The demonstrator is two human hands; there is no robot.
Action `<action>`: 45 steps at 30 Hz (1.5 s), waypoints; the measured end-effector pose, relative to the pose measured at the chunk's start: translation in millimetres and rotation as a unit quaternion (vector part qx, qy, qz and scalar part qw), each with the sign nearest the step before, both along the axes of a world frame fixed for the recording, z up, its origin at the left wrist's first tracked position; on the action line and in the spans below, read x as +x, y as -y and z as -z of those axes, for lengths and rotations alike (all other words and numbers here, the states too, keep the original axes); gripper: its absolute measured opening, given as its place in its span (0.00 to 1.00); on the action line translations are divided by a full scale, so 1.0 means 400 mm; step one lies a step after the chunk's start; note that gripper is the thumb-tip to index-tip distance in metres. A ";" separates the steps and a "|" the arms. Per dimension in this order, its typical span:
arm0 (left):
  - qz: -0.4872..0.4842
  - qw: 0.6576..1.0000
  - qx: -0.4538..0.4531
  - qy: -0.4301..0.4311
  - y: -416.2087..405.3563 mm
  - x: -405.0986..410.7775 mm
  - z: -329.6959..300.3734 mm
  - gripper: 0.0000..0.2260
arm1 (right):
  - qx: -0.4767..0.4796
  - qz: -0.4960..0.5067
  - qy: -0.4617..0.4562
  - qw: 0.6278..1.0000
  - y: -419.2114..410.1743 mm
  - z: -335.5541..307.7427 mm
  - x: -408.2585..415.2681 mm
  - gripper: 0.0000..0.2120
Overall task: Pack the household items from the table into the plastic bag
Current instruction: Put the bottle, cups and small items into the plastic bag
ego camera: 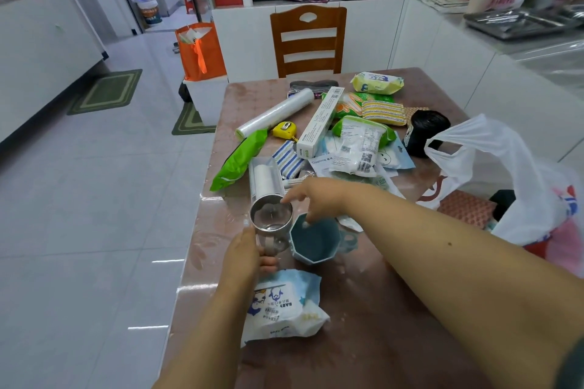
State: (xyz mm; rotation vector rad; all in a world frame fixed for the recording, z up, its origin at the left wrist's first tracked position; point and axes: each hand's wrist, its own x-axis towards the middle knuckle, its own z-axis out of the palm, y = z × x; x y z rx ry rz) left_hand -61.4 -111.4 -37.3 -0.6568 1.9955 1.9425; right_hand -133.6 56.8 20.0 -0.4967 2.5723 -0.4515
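Note:
My left hand (pixel 241 257) grips the handle of a clear glass mug (pixel 271 219) near the table's left edge. My right hand (pixel 316 199) reaches across with fingers extended, one fingertip at the mug's rim and another dipping over the rim of a teal octagonal cup (pixel 313 241) beside it. A white plastic bag (pixel 493 174) stands open at the table's right side, with a pink item (pixel 464 208) inside. A baby wipes pack (pixel 281 306) lies in front of the mugs.
Beyond my hands the brown table (pixel 379 325) carries a heap: cling film roll (pixel 275 114), yellow tape measure (pixel 286 129), long white box (pixel 322 121), green pouch (pixel 240 158), sponges (pixel 382 112), black bag roll (pixel 426 133). A wooden chair (pixel 308 41) stands at the far end.

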 end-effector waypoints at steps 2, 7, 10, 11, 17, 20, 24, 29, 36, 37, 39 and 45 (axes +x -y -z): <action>-0.009 1.000 0.011 -0.004 0.001 -0.005 -0.010 0.20 | 0.028 -0.020 -0.019 0.999 0.011 0.008 -0.006 0.27; -0.029 0.999 0.020 -0.005 0.003 -0.021 -0.030 0.23 | 0.075 -0.042 -0.098 0.991 0.039 0.032 -0.019 0.15; -0.038 0.998 0.038 -0.018 -0.001 -0.026 -0.046 0.21 | 0.078 -0.061 -0.143 0.985 0.050 0.046 -0.023 0.11; -0.042 0.998 0.036 -0.027 0.000 -0.029 -0.047 0.21 | 0.071 -0.062 -0.151 0.984 0.051 0.040 -0.021 0.10; -0.078 0.990 0.005 -0.121 -0.033 -0.053 -0.119 0.20 | 0.063 -0.070 -0.253 0.963 -0.005 -0.072 -0.032 0.05; -0.084 0.988 0.007 -0.127 -0.099 -0.070 -0.164 0.13 | 0.039 -0.005 -0.273 0.961 -0.097 -0.166 -0.037 0.09; 0.097 0.995 -0.026 -0.005 -0.220 -0.050 -0.185 0.16 | 0.028 0.107 -0.273 0.956 -0.244 -0.283 0.019 0.06; 0.271 0.953 -0.088 0.099 -0.332 0.022 -0.222 0.22 | 0.150 0.179 -0.207 0.950 -0.392 -0.311 0.081 0.14; 0.065 0.991 0.120 -0.012 -0.400 0.018 -0.214 0.14 | 0.244 0.200 -0.049 0.948 -0.475 -0.232 0.145 0.15; 0.042 0.988 0.149 -0.020 -0.407 0.018 -0.224 0.14 | 0.252 0.197 -0.025 0.947 -0.483 -0.218 0.151 0.15; 0.020 0.977 0.210 -0.017 -0.423 0.024 -0.249 0.13 | 0.271 0.186 0.010 0.944 -0.493 -0.204 0.169 0.16; 0.003 0.959 0.278 -0.058 -0.452 0.056 -0.312 0.12 | 0.288 0.178 0.010 0.941 -0.526 -0.194 0.147 0.05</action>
